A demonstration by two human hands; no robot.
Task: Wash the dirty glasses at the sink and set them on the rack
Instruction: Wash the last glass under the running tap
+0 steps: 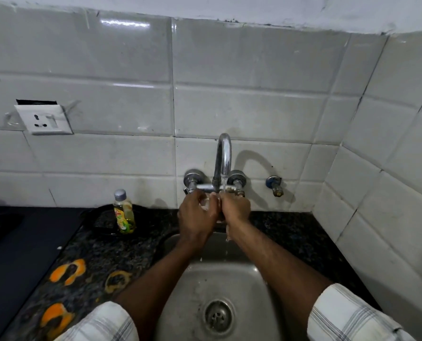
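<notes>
Checked sleeves (348, 316) frame the bottom edge, and bare forearms reach from them over the sink (197, 286) to its back edge. Up there the left hand (196, 215) curls its fingers round a glass (205, 202), of which only a pale, clear sliver shows between the fingers. The right hand (236, 209) closes against the same glass from the other side, knuckles touching the left hand's fingertips. Water (223, 184) runs from the curved tap (223, 153) straight onto the right hand's fingers and drips off below that wrist into the basin. The drain (218, 315) sits near the sink's front edge. On the dark counter (291, 232), a soap bottle (124, 212) stands upright at the back edge, left of the sink. Orange peels (68, 270) lie by the counter's front left. A wall socket (43, 119) sits on the tiles above.
</notes>
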